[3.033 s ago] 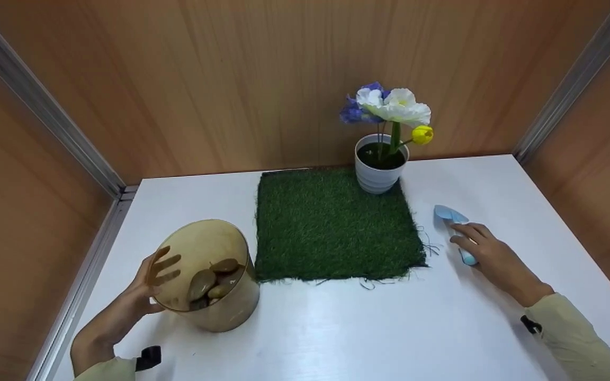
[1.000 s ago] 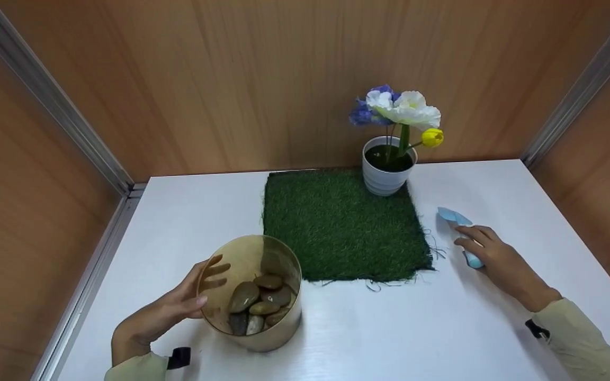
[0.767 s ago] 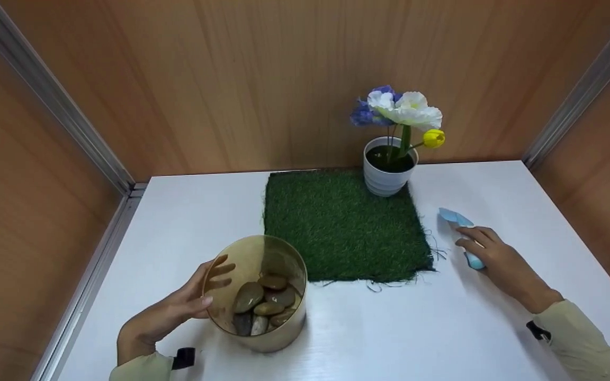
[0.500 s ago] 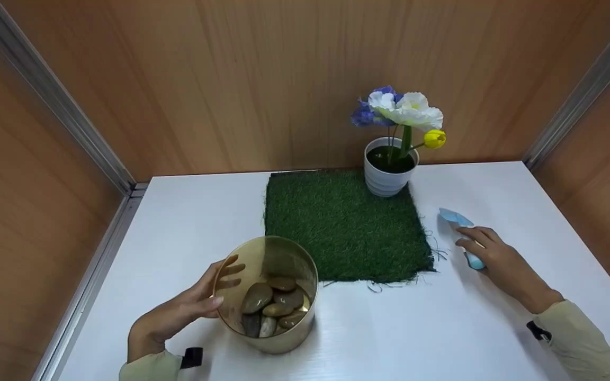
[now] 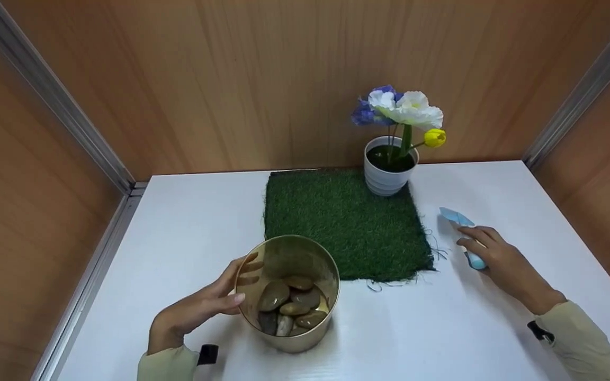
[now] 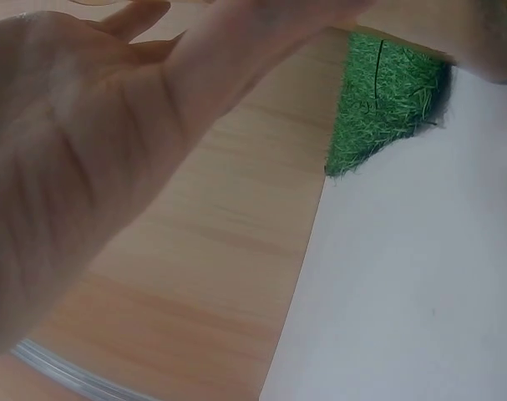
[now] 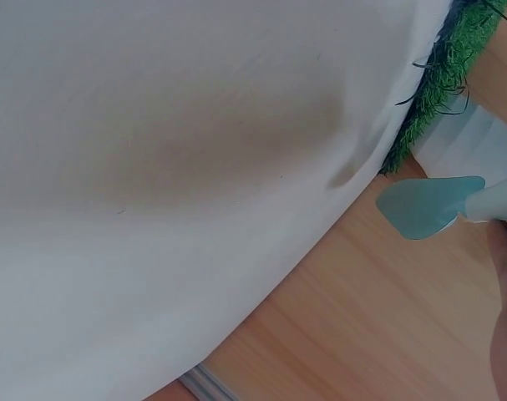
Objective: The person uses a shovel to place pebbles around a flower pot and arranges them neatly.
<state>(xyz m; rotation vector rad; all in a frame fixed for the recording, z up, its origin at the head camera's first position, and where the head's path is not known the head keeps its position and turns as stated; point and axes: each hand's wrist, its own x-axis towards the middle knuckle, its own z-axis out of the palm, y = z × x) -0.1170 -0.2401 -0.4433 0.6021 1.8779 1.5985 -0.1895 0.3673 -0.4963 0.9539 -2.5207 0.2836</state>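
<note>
My left hand (image 5: 202, 307) grips the side of an amber, see-through round container (image 5: 305, 338); the thumb lies at its rim and the other fingers show through its wall. Several smooth brown and grey stones (image 5: 297, 307) lie inside. In the left wrist view the palm and wrist (image 6: 94, 150) fill the upper left. My right hand (image 5: 503, 270) holds a small light blue trowel (image 5: 456, 217) by its handle, the blade pointing away to the left. Its blade (image 7: 424, 207) is in plain sight in the right wrist view, with most of that hand cut off.
A green artificial grass mat (image 5: 337, 222) lies mid-table, partly behind the container. On its back right corner stands a white ribbed pot (image 5: 384, 180) with white, purple and yellow flowers (image 5: 408, 108). Wooden panels (image 5: 262, 79) enclose the white table (image 5: 194, 211) at back and sides.
My left hand has carried the container with its stones to the right, from the left of the mat to in front of it. The right hand and trowel stay nearly still.
</note>
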